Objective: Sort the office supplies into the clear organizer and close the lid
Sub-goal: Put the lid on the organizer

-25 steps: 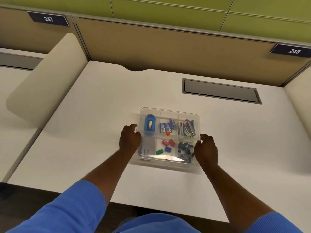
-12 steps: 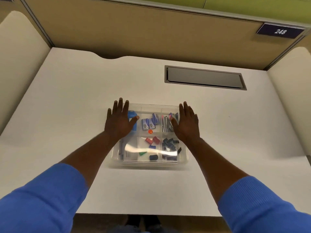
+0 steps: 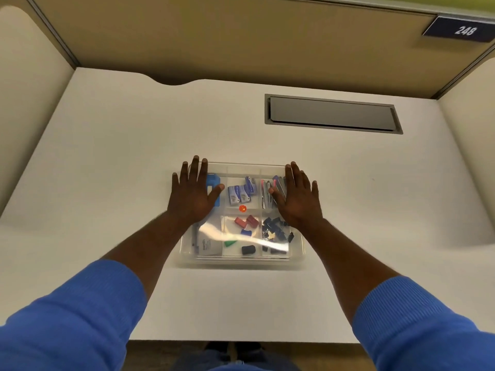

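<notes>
The clear organizer point(image 3: 242, 261) lies in the middle of the white desk with its transparent lid down on top. Through the lid I see a blue stapler point(image 3: 214, 183), staple boxes point(image 3: 239, 192), an orange pin point(image 3: 242, 208), red, blue, green and black small pieces point(image 3: 245, 222), dark binder clips point(image 3: 277, 231) and a white packet point(image 3: 207, 243). My left hand point(image 3: 192, 195) lies flat on the lid's far left part, fingers spread. My right hand point(image 3: 297, 198) lies flat on the far right part, fingers spread. Neither holds anything.
A grey recessed cable hatch point(image 3: 332, 113) sits in the white desk point(image 3: 107, 170) at the back right. Tan partition walls enclose the desk on three sides, with a "248" label point(image 3: 462, 30) top right. The desk's front edge runs just under my forearms.
My hands rose from gripping the organizer's left and right sides to lying flat on the lid. My head has tilted down and closer; over the last half second little moved.
</notes>
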Demonstrator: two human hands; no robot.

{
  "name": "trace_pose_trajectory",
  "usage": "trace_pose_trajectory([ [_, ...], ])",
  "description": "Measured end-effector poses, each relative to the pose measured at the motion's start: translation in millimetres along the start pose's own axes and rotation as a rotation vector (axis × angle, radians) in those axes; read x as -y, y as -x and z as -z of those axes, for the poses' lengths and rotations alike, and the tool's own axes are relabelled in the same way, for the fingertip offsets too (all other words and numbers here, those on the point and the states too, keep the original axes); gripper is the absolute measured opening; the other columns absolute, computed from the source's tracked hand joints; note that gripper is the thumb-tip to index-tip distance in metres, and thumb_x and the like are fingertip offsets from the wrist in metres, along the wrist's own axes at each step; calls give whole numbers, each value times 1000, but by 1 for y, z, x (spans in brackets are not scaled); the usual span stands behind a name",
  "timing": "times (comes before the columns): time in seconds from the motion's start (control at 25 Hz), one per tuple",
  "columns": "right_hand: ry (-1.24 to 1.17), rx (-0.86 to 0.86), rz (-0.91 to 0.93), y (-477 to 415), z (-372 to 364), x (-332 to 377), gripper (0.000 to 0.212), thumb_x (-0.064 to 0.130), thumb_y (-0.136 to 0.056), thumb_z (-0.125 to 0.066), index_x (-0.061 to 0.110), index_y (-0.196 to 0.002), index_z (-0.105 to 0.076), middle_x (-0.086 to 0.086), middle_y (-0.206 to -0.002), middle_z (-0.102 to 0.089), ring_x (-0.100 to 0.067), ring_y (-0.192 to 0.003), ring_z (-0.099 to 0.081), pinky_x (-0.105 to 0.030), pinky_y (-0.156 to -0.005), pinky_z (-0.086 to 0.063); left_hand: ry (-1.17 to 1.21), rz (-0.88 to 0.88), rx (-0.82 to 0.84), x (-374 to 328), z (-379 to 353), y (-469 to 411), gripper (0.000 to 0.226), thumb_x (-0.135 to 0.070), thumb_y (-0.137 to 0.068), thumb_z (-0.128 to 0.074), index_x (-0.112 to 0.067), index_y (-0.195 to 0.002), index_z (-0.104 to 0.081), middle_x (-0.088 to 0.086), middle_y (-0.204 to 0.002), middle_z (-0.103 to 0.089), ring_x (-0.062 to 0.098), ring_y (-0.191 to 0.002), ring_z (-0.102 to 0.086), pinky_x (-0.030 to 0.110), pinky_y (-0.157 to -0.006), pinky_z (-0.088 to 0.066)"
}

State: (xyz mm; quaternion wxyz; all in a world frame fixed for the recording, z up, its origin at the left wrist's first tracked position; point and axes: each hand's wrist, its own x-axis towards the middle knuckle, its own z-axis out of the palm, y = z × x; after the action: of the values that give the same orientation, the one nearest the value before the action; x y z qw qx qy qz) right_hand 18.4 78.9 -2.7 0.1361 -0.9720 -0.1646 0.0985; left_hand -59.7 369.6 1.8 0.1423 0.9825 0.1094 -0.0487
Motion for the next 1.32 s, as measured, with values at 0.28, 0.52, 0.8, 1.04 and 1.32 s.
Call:
trace_pose_trajectory([
  [0.28, 4, -2, 24, 3, 7, 2, 89, 80, -89, -10, 27, -157, 13, 5, -166, 15, -21, -153, 10, -56, -122, 1, -15, -14, -30, -2, 5, 5, 91, -76, -86, -9, -21, -158, 0, 6, -165, 6, 30, -152, 2, 56, -121, -6],
  [0.52, -20, -64, 68, 29, 28, 22, 89, 77, -92, -14, 24, -157, 16, 3, -164, 22, -18, -151, 20, -54, -122, 5, 11, -63, -44, -11, 18, 28, 90, -78, -87, -11, -24, -157, 7, 6, -165, 12, 25, -152, 10, 56, -121, -1],
  [0.8, 34, -42, 124, 80, -3, 25, 87, 77, -93, -13, 24, -158, 10, 2, -167, 13, -19, -153, 12, -57, -122, 3, -75, -128, -11, 0, -7, 92, 90, -81, -87, -16, -28, -156, 10, 4, -164, 15, 23, -151, 17, 56, -121, 1],
  [1.04, 32, -90, 122, 81, -13, 23, 85, 76, -94, -16, 27, -159, 7, 5, -167, 6, -17, -154, 5, -54, -122, 1, -131, -148, -47, 0, -10, 91, 90, -80, -89, -19, -24, -157, 2, 4, -166, 8, 23, -152, 12, 54, -120, 1],
  [1.32, 54, -86, 119, 81, -14, 23, 82, 74, -96, -16, 26, -159, 5, 3, -168, 3, -16, -154, 5, -56, -122, -4, -127, -151, -62, -1, -10, 91, 89, -79, -90, -21, -25, -157, 2, 3, -166, 8, 22, -152, 11, 55, -121, -1],
])
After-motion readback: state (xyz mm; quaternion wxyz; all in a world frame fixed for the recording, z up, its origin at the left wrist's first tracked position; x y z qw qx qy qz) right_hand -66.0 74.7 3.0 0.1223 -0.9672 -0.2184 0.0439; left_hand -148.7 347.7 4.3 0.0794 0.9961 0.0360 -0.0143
